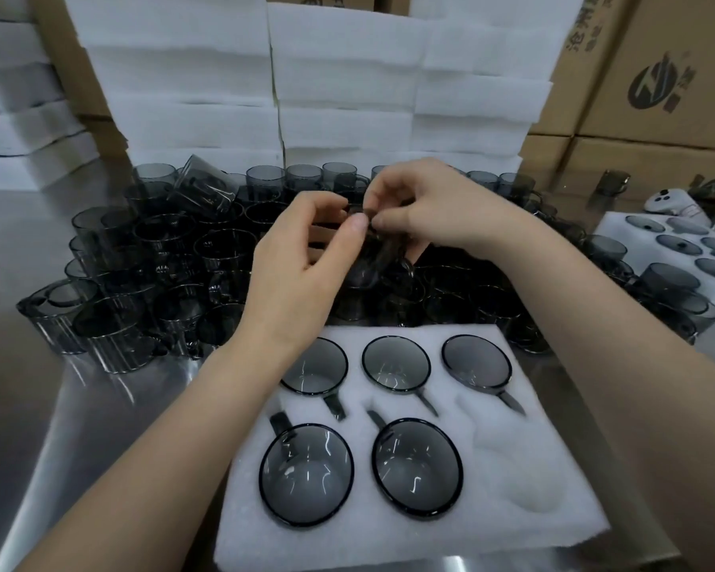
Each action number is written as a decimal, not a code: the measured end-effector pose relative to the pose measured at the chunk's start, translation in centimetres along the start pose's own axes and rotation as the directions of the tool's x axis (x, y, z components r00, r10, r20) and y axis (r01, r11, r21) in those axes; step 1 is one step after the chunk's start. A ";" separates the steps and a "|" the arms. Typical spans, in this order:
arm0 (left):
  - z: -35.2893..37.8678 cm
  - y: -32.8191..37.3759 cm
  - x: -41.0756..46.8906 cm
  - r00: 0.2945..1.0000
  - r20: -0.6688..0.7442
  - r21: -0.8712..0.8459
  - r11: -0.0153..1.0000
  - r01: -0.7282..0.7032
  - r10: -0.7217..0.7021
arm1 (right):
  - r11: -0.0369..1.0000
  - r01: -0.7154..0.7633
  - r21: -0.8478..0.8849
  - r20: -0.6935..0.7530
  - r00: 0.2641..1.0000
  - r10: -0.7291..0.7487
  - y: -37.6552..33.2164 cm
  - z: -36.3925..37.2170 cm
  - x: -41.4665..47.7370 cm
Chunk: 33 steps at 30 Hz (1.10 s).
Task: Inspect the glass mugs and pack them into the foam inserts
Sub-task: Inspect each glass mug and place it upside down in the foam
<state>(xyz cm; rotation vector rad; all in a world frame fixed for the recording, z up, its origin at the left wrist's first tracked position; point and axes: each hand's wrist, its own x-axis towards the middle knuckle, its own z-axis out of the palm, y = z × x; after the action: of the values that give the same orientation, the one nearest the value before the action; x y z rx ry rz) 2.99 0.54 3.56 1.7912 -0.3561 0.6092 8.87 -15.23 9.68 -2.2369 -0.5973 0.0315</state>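
A smoky grey glass mug [378, 258] is held up above the pile between both hands. My left hand [302, 274] curls around its left side, thumb on the rim. My right hand [426, 208] pinches the rim from the right. Below lies a white foam insert [508, 485] with several mugs seated in its holes, such as the near-left mug [306, 474]. One hole [512, 468] at the near right is empty. Behind the insert stands a dense pile of loose grey mugs [170, 258].
Stacks of white foam sheets [347, 84] rise at the back. Cardboard boxes [657, 76] stand at the right. A second filled foam insert [620, 225] lies at the right edge, with a white device [669, 202] behind it. The steel table [30, 406] reflects light.
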 end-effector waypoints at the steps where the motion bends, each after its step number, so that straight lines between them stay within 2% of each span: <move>1: 0.0 0.0 0.0 0.999 0.042 0.003 1.000 0.021 -0.022 | 0.998 -0.010 0.064 -0.037 0.999 0.013 0.0 0.0 -0.1; 4: 0.2 -0.1 0.1 0.989 0.135 0.120 0.992 0.046 -0.062 | 0.973 -0.023 0.230 -0.130 0.990 0.054 0.3 0.5 -0.4; 6: 0.3 -0.1 0.3 0.983 0.171 0.181 0.983 0.036 -0.067 | 0.937 -0.027 0.349 -0.142 0.987 0.081 0.8 1.0 -0.7; 9: 0.4 0.2 0.5 0.976 0.196 0.186 0.980 0.063 -0.100 | 0.799 -0.057 0.598 0.014 0.998 0.061 2.0 1.4 -1.2; 11: 0.4 0.3 0.5 0.967 0.223 0.171 0.982 0.082 -0.120 | 0.740 -0.055 0.670 0.097 0.995 -0.014 2.8 1.7 -1.7; 13: 0.5 0.3 0.5 0.961 0.255 0.219 0.974 0.049 -0.105 | 0.716 -0.026 0.698 0.115 0.990 -0.076 3.2 2.1 -2.1; 18: 0.5 0.3 0.6 0.947 0.311 0.291 0.957 -0.018 -0.077 | 0.736 0.005 0.677 0.121 0.985 -0.119 3.2 1.4 -3.4; 23: 0.4 0.7 0.0 0.931 0.354 0.258 0.966 -0.009 -0.086 | 0.827 -0.040 0.561 0.138 0.989 -0.046 2.3 1.0 -4.7; 30: 0.4 0.1 -0.6 0.946 0.325 0.306 0.946 -0.102 -0.003 | 0.934 0.023 0.356 -0.088 0.996 0.010 1.0 2.6 -4.5; 33: 0.5 0.2 -0.4 0.950 0.308 0.334 0.928 -0.164 0.057 | 0.926 0.078 0.371 -0.203 0.979 -0.001 1.2 3.2 -4.1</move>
<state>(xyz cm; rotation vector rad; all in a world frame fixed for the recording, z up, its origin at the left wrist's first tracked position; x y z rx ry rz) 2.71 -0.01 3.37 2.2333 -0.5836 0.5086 5.06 -15.36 5.96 -1.8263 -0.4808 -0.0911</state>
